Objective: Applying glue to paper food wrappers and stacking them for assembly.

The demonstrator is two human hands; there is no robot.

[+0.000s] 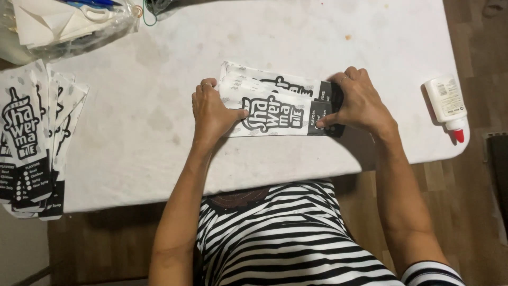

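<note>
A long white paper sleeve with black print (278, 114) lies flat on the white table (296, 37), with a second sleeve of the same kind (275, 82) partly under it. My left hand (211, 114) presses down on the top sleeve's left end, thumb on the paper. My right hand (357, 100) holds down its dark right end, fingers curled over the edge. Both hands rest on the same sleeve.
A fanned pile of the same printed sleeves (34, 143) lies at the table's left edge. A white glue bottle with a red tip (447, 106) lies at the right edge. A clear plastic bag of white paper (63, 24) sits at the far left. Wooden floor surrounds the table.
</note>
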